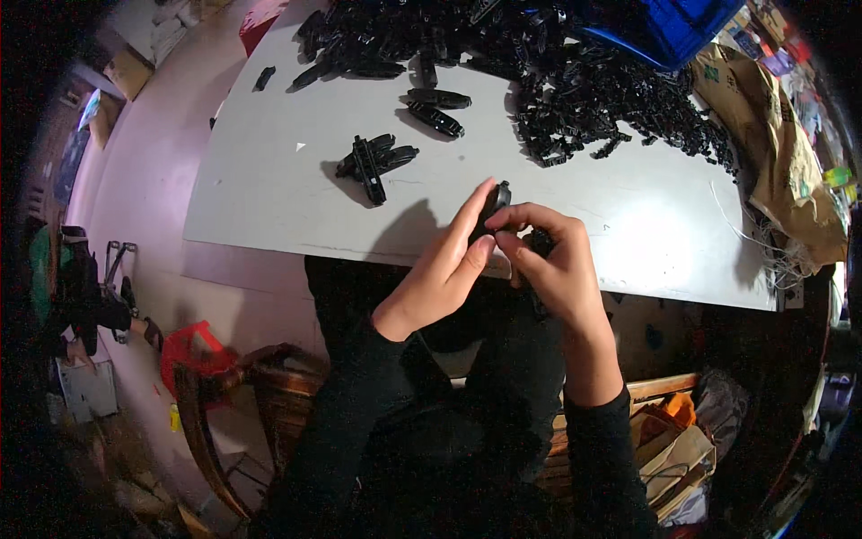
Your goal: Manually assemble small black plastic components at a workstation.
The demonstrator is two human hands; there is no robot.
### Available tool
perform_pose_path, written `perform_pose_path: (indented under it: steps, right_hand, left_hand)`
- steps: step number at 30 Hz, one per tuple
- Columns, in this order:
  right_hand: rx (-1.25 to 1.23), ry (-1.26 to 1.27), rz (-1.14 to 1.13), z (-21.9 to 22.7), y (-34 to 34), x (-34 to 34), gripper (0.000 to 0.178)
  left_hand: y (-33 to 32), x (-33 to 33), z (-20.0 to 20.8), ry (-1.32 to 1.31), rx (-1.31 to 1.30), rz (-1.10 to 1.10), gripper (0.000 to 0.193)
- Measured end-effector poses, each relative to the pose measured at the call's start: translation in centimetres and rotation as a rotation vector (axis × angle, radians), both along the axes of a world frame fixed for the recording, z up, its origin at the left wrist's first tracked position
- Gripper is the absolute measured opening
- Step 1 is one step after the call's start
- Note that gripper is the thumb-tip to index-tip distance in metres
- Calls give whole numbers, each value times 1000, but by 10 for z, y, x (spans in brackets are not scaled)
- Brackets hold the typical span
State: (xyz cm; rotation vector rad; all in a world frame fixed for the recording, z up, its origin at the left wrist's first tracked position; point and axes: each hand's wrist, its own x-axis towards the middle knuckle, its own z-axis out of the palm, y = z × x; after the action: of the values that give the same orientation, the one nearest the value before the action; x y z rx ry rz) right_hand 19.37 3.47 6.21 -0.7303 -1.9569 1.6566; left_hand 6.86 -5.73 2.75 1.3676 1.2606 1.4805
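Just over the front edge of the white table [269, 198], my left hand [435, 278] is closed around a long black plastic part [499, 196], held tilted between thumb and fingers. My right hand [561, 265] meets it, thumb and forefinger pinched against the part's side. What sits between those two fingertips is hidden. Small black plastic pieces [540, 241] show within the curl of the right hand. To the left of my hands, a few long black parts [370, 169] lie crossed in a little stack. Two more long black parts [435, 119] rest farther back.
Along the far side spreads a heap of long black parts [386, 40]. Right of it lies a pile of small black pieces [584, 112], under a blue bin [669, 31]. A brown paper sack [772, 135] borders the table's right end. A wooden chair [193, 422] stands at lower left.
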Motion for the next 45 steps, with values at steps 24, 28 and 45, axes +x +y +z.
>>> perform_pose_path:
  steps: [24,28,45]
  right_hand:
    - [13,-92,262,-23,-22,32,37]
    - [424,-269,-315,-18,38,4,21]
    - [436,-293,-409,-40,95,8,14]
  left_hand:
    - [-68,-24,17,606,-94,267,45]
    - [-39,-51,7,721,-130,855,57]
    - [-19,-40,0,-592,36,527,39]
